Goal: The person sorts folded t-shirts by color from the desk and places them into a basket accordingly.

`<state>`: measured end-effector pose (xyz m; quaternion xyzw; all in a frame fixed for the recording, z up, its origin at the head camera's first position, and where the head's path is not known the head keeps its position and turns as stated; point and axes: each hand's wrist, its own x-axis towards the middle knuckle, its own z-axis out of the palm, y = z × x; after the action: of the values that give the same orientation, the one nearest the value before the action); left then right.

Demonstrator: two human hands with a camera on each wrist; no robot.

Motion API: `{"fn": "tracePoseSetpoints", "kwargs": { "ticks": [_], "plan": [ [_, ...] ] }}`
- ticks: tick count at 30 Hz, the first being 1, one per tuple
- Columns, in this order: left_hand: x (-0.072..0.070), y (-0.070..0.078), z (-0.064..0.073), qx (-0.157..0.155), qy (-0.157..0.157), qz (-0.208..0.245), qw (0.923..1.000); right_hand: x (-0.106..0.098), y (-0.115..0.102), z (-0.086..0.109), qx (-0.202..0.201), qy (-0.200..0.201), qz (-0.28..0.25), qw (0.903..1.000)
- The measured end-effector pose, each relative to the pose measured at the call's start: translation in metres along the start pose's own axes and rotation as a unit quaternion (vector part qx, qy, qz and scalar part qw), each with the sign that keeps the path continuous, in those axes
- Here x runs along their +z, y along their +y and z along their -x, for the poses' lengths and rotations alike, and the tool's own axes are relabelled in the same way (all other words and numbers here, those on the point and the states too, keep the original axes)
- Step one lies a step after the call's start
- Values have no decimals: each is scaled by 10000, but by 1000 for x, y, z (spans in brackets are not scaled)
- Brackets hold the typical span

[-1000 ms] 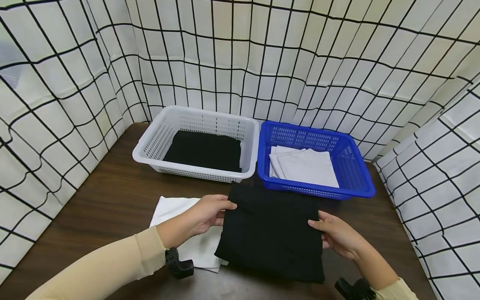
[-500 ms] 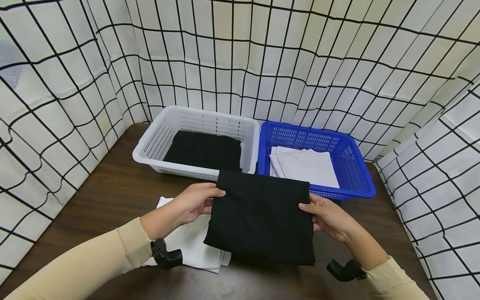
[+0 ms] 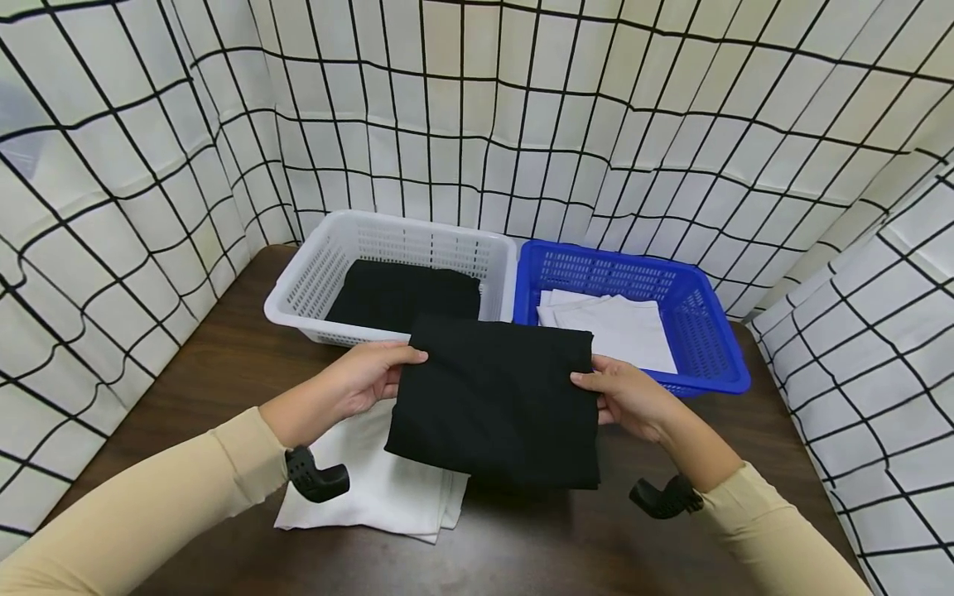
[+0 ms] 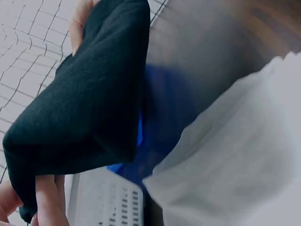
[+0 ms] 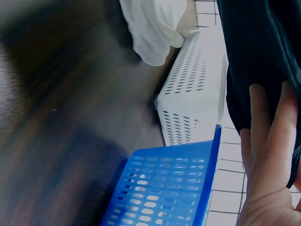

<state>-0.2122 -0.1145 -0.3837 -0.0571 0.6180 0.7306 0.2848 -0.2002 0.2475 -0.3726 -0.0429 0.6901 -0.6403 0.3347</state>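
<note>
A folded black cloth (image 3: 495,406) is held up above the table between both hands, tilted with its far edge higher. My left hand (image 3: 368,377) pinches its left side, thumb on top and fingers beneath. On the opposite side my right hand (image 3: 626,397) grips it the same way. Under the cloth's left part, a folded white cloth (image 3: 365,492) lies on the table. In the left wrist view the black cloth (image 4: 80,103) sags between the hands; the right wrist view shows fingers (image 5: 270,127) spread against its underside.
At the back left stands a white perforated basket (image 3: 279,310) with folded black cloth (image 3: 402,294) inside. Right beside it, a blue basket (image 3: 726,372) contains folded white cloths (image 3: 619,331). Grid-patterned curtains (image 3: 537,116) enclose the brown table (image 3: 209,348) on the visible sides.
Both hands have carried the black cloth away from the table's front edge and leftward, towards the white basket. More of the white cloth's front now shows. The baskets have not moved.
</note>
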Motion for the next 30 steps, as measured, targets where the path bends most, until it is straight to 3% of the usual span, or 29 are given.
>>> {"fn": "tracePoseSetpoints", "kwargs": {
  "ticks": [6, 24, 30],
  "plan": [
    [-12, 12, -4, -7, 184, -67, 9998, 2, -10, -14, 43, 37, -104, 9999],
    [-48, 56, -14, 246, 37, -166, 9996, 10, -44, -56, -30, 75, -327, 9994],
    [-60, 69, -19, 303, 185, -265, 9990, 13, -60, -71, -96, 157, -274, 9995]
  ]
}}
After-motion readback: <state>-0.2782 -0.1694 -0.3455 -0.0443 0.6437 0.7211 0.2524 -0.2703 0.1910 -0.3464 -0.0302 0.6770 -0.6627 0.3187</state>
